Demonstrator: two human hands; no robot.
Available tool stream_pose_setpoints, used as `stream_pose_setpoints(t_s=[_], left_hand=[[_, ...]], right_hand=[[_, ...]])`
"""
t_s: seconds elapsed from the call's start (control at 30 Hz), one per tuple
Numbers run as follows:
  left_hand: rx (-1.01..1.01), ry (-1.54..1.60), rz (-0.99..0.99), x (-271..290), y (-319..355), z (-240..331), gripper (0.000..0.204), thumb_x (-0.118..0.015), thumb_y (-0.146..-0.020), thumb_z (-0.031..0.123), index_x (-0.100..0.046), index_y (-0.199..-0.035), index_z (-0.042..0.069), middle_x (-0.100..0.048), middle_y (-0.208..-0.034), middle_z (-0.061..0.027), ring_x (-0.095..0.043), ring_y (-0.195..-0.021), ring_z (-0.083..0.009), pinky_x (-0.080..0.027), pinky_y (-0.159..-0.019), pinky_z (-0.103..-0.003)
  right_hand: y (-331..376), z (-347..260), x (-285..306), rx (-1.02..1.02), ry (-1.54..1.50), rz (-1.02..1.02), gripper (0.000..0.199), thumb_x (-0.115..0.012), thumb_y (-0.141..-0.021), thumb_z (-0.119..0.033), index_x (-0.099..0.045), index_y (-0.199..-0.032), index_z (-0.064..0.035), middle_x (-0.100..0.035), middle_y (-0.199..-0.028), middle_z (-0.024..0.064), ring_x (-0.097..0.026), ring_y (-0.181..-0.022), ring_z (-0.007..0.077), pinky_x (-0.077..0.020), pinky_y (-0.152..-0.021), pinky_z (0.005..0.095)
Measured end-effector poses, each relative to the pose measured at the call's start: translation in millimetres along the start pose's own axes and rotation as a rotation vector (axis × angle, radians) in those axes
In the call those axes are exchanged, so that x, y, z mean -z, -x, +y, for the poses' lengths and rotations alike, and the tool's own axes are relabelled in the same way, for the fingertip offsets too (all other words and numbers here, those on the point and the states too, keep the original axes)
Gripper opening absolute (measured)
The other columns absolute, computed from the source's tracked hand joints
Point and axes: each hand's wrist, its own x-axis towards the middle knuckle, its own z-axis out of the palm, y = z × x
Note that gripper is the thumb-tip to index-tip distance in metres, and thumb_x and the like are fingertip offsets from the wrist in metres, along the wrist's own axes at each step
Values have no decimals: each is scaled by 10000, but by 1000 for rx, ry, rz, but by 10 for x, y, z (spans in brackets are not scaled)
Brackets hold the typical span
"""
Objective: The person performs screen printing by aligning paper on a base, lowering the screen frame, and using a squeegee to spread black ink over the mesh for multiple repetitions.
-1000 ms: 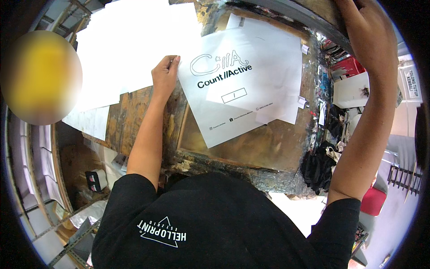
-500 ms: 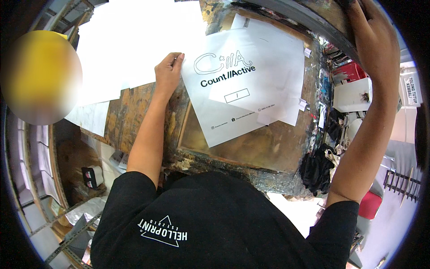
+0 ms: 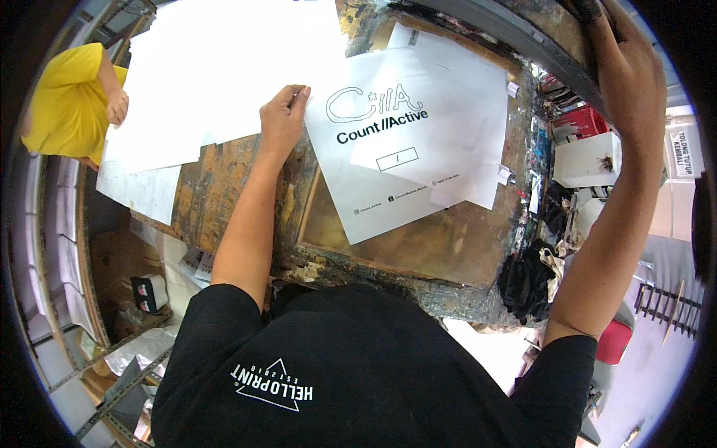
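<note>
My left hand [image 3: 284,119] is closed in a pinch at the upper left corner of a thin white printed sheet [image 3: 351,168]. The sheet carries black outlined lettering, bold print and a small box. It lies tilted on a brown, stained board [image 3: 418,257], partly over other white sheets [image 3: 478,112]. My right hand [image 3: 631,67] is raised at the far right, with its fingers wrapped over a dark frame [image 3: 534,45] that slants above the table's far edge. Part of those fingers is cut off by the picture's rim.
White sheets [image 3: 231,75] cover the table's left side. A person in a yellow shirt [image 3: 67,101] stands beyond them. Small white clips [image 3: 506,175] line the board's right edge. Black cloth [image 3: 526,284], a white container [image 3: 586,160] and a red box [image 3: 581,121] sit at right.
The view has shifted slightly. My left hand keeps its pinch on the sheet and my right hand stays on the frame. The person in yellow, blurred before, now shows clearly.
</note>
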Motion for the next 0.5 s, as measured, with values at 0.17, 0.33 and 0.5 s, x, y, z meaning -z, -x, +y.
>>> stream_pose_setpoints(t_s=[0.17,0.33,0.5], left_hand=[[39,26,-19,19,-8,35,287,-709,-1043,287,-777,-1092,12,-724,-765,-116,-645,-688,-149,-518,-663,-327],[103,-50,-98,74,-14,62,339,-693,-1049,319,-774,-1182,18,-806,-1001,-128,-740,-908,-183,-567,-844,-335],[66,-17,-70,44,-14,27,334,-693,-1046,326,-774,-1142,16,-779,-932,-139,-721,-844,-193,-556,-792,-348]], right_hand=[[41,51,-70,-14,100,63,725,-524,-1035,-687,-737,-988,5,-610,-645,43,-583,-594,170,-441,-574,344],[29,185,-149,114,154,138,776,-517,-1015,-738,-684,-876,7,-589,-655,57,-566,-615,186,-432,-580,356],[8,224,-121,52,128,110,834,-495,-985,-808,-628,-790,-7,-573,-665,67,-555,-634,199,-428,-594,361]])
